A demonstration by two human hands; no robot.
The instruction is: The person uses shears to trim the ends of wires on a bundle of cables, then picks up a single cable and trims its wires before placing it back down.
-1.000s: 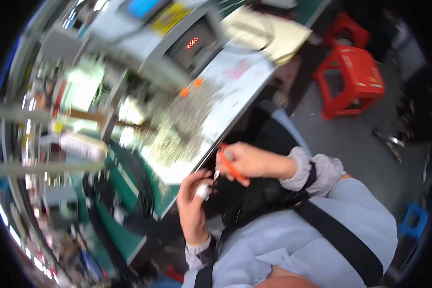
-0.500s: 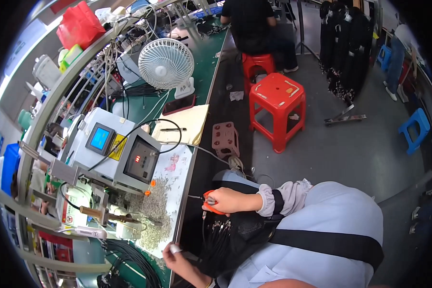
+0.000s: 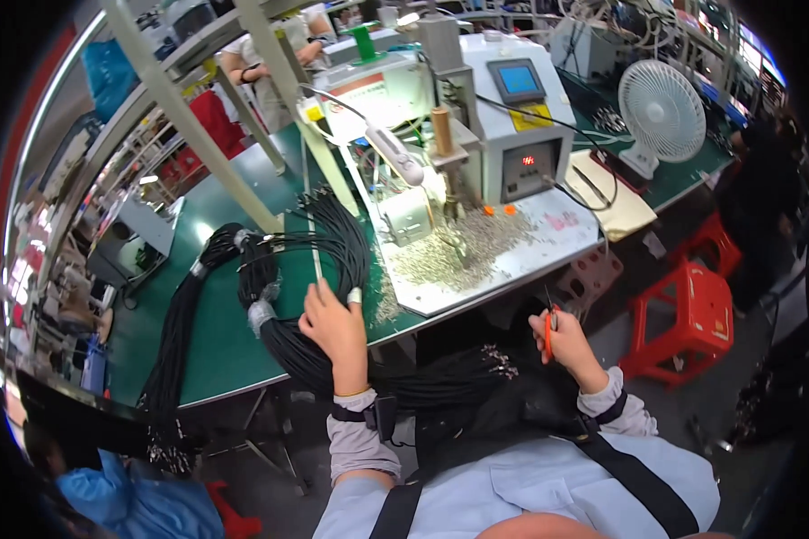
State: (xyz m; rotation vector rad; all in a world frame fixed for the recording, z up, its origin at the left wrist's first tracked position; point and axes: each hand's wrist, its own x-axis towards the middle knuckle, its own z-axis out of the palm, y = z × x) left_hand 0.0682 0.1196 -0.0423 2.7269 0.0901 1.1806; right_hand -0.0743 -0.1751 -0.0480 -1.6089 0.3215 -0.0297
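My left hand (image 3: 335, 328) reaches over the table's near edge onto a coiled bundle of black cables (image 3: 301, 355). Its fingers are apart, and a white cover wraps the thumb tip. I cannot tell how firmly they touch the cables. My right hand (image 3: 568, 343), off the table's front edge, is closed round a small orange-handled hand tool (image 3: 550, 334) with a narrow dark tip pointing away from me; its exact kind is unclear. Between my hands, more black cables lie across my lap, their metal-tipped ends (image 3: 499, 361) toward the right.
A bench machine (image 3: 521, 117) with a screen stands behind a white plate (image 3: 422, 296) strewn with small metal bits. Another cable bundle (image 3: 175, 332) hangs over the green table's (image 3: 220, 382) edge. A white fan (image 3: 661, 112) and red stool (image 3: 683, 314) are at right; a person in blue (image 3: 139, 499) is lower left.
The view has swung left, bringing the table's cable bundles into sight. My left hand has gone from beside the plate's edge to the coiled cables. My right hand still holds the orange-handled tool.
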